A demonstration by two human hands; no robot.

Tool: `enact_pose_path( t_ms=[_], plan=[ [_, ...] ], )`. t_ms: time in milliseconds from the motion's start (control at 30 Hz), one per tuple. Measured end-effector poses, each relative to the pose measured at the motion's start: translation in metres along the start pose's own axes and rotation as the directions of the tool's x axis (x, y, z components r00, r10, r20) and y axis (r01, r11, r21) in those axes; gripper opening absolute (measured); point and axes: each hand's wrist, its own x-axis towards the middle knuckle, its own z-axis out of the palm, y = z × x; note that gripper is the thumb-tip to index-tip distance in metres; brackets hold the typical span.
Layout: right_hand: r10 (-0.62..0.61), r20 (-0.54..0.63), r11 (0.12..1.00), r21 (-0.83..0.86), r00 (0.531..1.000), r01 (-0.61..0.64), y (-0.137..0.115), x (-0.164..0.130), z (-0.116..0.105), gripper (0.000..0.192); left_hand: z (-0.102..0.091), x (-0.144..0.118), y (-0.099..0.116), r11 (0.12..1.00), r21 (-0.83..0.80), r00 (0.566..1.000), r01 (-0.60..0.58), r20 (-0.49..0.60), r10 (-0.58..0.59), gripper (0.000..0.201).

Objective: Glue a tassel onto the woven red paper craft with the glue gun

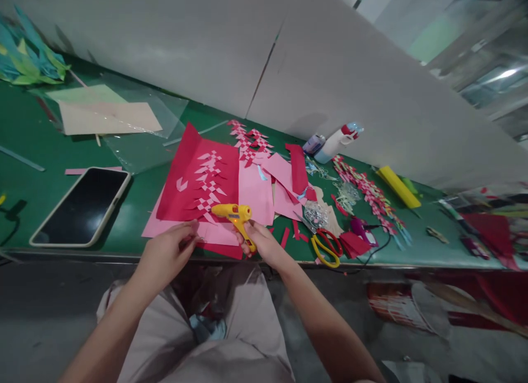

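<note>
At lower centre, the right hand grips a yellow glue gun, nozzle aimed left, while the left hand pinches red woven paper steady on the surface.

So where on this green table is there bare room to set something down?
Bare green mat lies left of the phone, and between the phone and the red paper. From the glue gun right to the scissors and woven strips it is crowded.

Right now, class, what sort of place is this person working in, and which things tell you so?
Probably a paper-craft workbench: the right hand holds a yellow glue gun, cut red and pink paper covers the green table, and scissors lie nearby.
</note>
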Motion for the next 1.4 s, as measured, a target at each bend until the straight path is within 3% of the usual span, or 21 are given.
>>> enact_pose_path(
  t_ms=[400,700,967,1400],
  plan=[
    [0.042,0.003,0.995,-0.094,0.999,-0.041,0.001,0.009,0.004,0.05,-0.001,0.001,0.003,0.999,0.037,1.0,-0.01,0.004,0.01,0.03],
    [-0.027,-0.01,0.948,-0.316,1.0,0.023,-0.002,0.009,-0.002,0.042,-0.001,0.007,0.001,0.999,0.05,0.999,-0.001,0.033,0.0,0.027],
    [-0.067,0.002,0.853,-0.518,0.998,0.058,-0.017,0.006,0.001,0.039,0.001,0.005,-0.001,0.998,0.064,0.999,-0.022,0.03,0.02,0.027],
    [-0.082,-0.014,0.826,-0.561,0.997,0.06,-0.023,0.006,0.006,0.041,0.002,0.006,0.002,0.997,0.079,0.999,-0.013,0.032,0.011,0.033]
  ],
)
